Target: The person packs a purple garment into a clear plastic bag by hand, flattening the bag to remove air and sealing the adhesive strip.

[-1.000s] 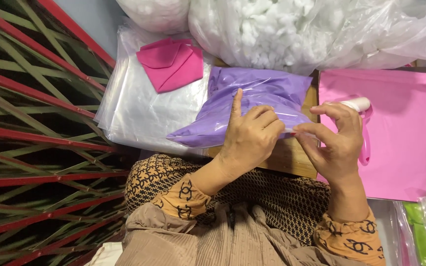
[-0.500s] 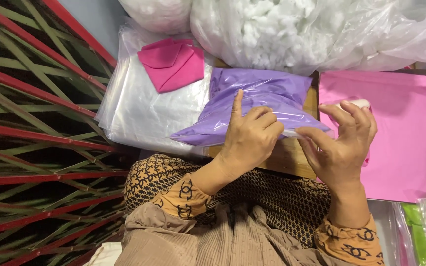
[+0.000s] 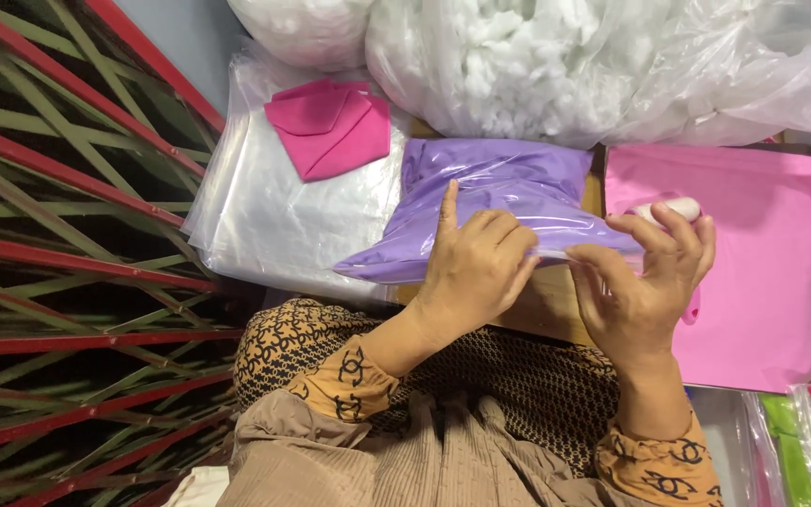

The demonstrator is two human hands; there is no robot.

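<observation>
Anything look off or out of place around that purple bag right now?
Nothing stands out. The left hand and right hand pinch the near edge of the purple plastic-wrapped bag. The folded magenta cloth lies neatly on the clear plastic sheets.

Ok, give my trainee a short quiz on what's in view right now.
1. True or false: both hands pinch the near edge of the purple bag.
2. What lies on the clear plastic sheets? A) a folded magenta piece B) a green bottle C) scissors
3. Which hand has its forefinger stretched out over the bag?

Key:
1. True: the left hand and right hand meet at that edge.
2. A, the folded magenta piece.
3. Left.
</observation>
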